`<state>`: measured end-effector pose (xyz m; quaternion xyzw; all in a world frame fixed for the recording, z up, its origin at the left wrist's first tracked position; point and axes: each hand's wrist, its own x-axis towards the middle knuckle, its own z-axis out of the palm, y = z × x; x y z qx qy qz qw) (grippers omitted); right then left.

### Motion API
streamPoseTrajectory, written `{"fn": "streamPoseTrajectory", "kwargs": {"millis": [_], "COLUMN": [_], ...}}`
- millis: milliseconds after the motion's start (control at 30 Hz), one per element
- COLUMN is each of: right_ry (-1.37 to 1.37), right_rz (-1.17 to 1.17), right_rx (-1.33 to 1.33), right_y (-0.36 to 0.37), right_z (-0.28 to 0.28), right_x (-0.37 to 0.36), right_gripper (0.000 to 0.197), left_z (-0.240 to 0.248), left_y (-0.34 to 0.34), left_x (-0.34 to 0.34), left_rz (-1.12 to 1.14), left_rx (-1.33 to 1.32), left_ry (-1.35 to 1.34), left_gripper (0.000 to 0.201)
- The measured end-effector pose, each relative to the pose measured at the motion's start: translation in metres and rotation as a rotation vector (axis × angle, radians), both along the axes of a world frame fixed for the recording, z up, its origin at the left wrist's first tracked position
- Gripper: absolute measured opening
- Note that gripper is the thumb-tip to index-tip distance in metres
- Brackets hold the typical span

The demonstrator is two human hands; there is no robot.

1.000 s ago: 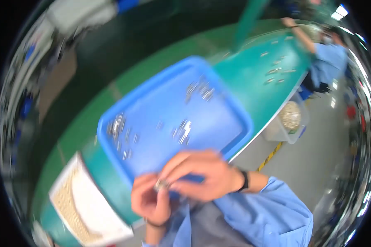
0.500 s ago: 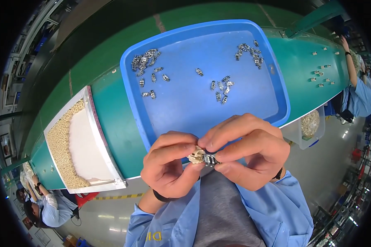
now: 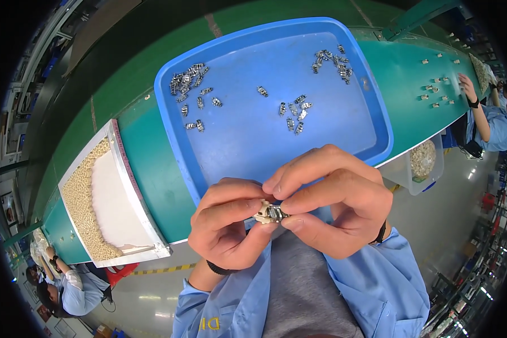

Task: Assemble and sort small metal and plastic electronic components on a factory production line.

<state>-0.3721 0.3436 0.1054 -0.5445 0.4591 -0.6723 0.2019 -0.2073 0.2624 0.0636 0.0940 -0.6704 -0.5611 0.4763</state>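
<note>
My left hand (image 3: 226, 224) pinches a small cream plastic housing (image 3: 262, 215) between thumb and fingers, close in front of my body. From the other side, my right hand (image 3: 341, 197) grips a small silvery metal insert (image 3: 275, 213) by its right end. The insert's left end sits against or partly inside the housing; fingertips hide how deep it goes. Both hands are just past the near rim of a blue tray (image 3: 180, 163). Several similar metal inserts (image 3: 187, 79) lie in that tray, heaped in its far corners and scattered in the middle.
Left of the tray, a white shallow box (image 3: 118, 211) holds many cream parts (image 3: 84, 197) on the green table (image 3: 143, 141). Small assembled pieces (image 3: 432, 88) stand at the right, near a co-worker's hand (image 3: 467, 87). A clear bin (image 3: 422, 163) sits below the table edge.
My right hand has moved left, bringing the metal insert closer into the cream housing, so less of it shows. The tray appears slightly further left and up. The right-hand co-worker's hand has lowered.
</note>
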Motion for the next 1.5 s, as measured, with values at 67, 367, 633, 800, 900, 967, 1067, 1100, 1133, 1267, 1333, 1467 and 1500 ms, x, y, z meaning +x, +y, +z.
{"fn": "streamPoseTrajectory", "kwargs": {"millis": [67,367,633,800,900,967,1067,1100,1133,1267,1333,1467,1500], "right_ry": [0.002,0.114,0.09,0.261,0.248,0.28,0.134,0.151,0.163,0.135,0.211,0.415,0.429], "right_rz": [0.003,0.071,0.067,0.033,-0.007,-0.066,-0.085,-0.06,-0.031,-0.094,-0.252,-0.774,-0.897], "right_rx": [-0.013,0.019,-0.021,-0.067,-0.073,-0.063,0.008,0.026,0.042,0.063,0.133,0.368,0.427], "right_y": [0.001,0.01,0.01,0.007,0.006,0.005,0.006,0.008,0.009,0.03,0.054,0.113,0.134], "right_z": [0.0,0.006,-0.002,0.002,-0.004,-0.009,-0.011,-0.012,-0.013,-0.022,-0.026,-0.047,-0.052], "right_x": [0.0,-0.005,-0.003,-0.007,-0.002,0.002,0.001,-0.002,-0.005,-0.037,-0.08,-0.208,-0.243], "right_gripper": [0.019,0.022,0.024,0.027,0.027,0.027,0.024,0.023,0.022,0.017,0.015,0.016,0.018], "left_z": [0.0,-0.001,-0.002,-0.006,-0.016,-0.021,-0.023,-0.022,-0.02,-0.006,-0.004,-0.017,-0.019], "left_y": [0.0,0.003,0.003,0.007,0.01,0.011,0.019,0.022,0.022,0.024,0.023,0.01,0.009], "left_x": [0.0,0.0,-0.001,0.004,0.006,0.009,0.01,0.008,0.006,-0.031,-0.04,-0.02,-0.019], "left_rz": [-0.002,-0.008,-0.003,0.015,0.012,-0.02,0.006,0.019,0.037,0.025,0.02,-0.028,-0.061], "left_rx": [-0.003,-0.031,-0.092,-0.051,0.026,0.087,0.109,0.145,0.178,0.148,0.108,0.077,0.064], "left_ry": [-0.003,0.025,0.03,0.021,0.049,0.096,0.064,0.05,0.029,-0.085,-0.133,-0.241,-0.289], "left_gripper": [0.037,0.037,0.039,0.039,0.039,0.04,0.043,0.046,0.048,0.054,0.055,0.049,0.044]}}
